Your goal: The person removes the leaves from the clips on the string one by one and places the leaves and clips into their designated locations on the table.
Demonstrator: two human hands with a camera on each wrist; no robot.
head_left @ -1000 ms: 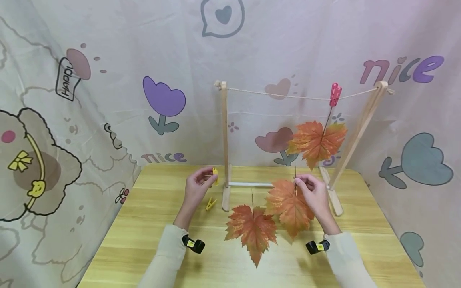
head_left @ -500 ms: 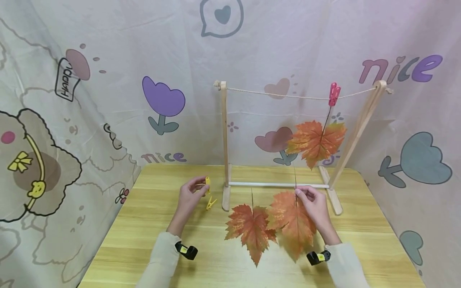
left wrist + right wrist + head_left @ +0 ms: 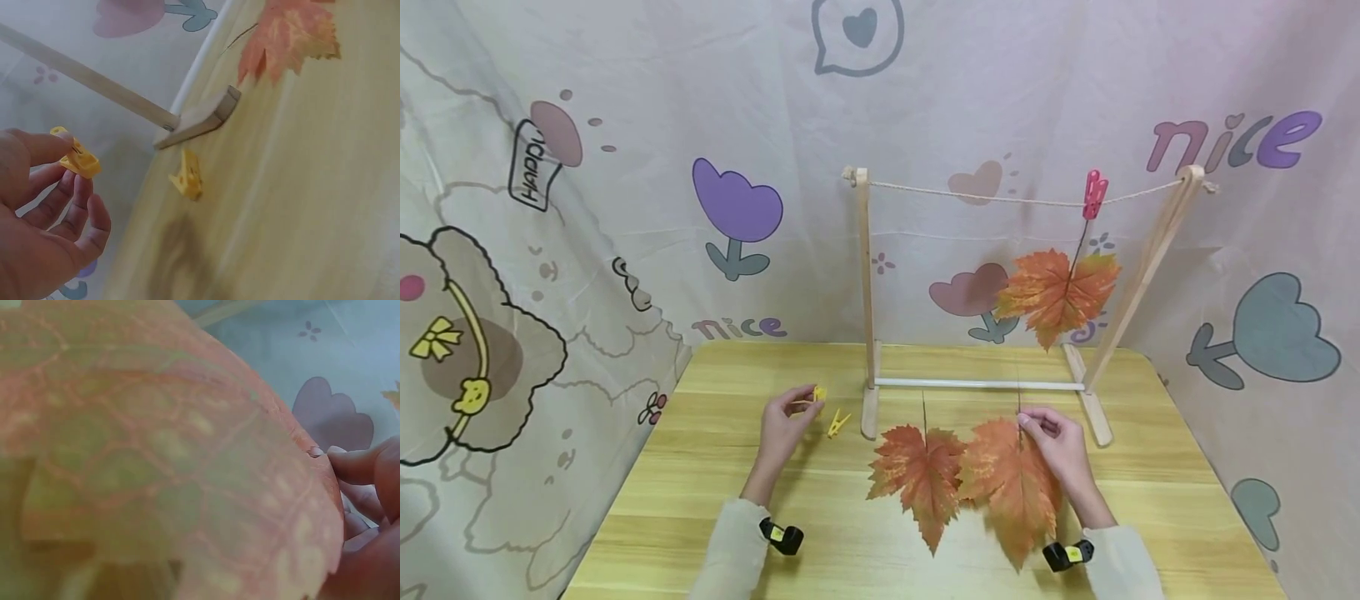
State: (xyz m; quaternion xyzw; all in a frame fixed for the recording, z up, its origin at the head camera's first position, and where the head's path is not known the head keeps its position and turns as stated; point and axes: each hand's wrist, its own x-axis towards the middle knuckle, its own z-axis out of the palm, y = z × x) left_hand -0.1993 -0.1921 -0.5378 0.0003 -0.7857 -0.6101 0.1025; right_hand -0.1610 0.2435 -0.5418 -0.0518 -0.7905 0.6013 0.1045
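My left hand (image 3: 786,425) pinches a yellow clothespin (image 3: 81,159) between thumb and fingers, above the table's left part. Just right of it, a second yellow clothespin (image 3: 838,423) lies on the wood. In my right hand (image 3: 1060,446) is the stem of an orange maple leaf (image 3: 1011,483), pinched near the blade, which hangs toward me. That leaf fills most of the right wrist view. Beside it a redder maple leaf (image 3: 921,475) lies on the table, its right edge partly covered. A third maple leaf (image 3: 1060,292) hangs from the rope by a pink clothespin (image 3: 1094,196).
A wooden stand has a left post (image 3: 867,283), a slanted right post (image 3: 1146,279) and a rope (image 3: 970,194) between their tops. Low down, a white rod (image 3: 977,384) joins its feet. A printed cloth (image 3: 880,100) hangs behind the table (image 3: 655,517).
Both hands have come lower and nearer to me, the left also moving leftward with its clothespin. The held leaf has come down with the right hand.
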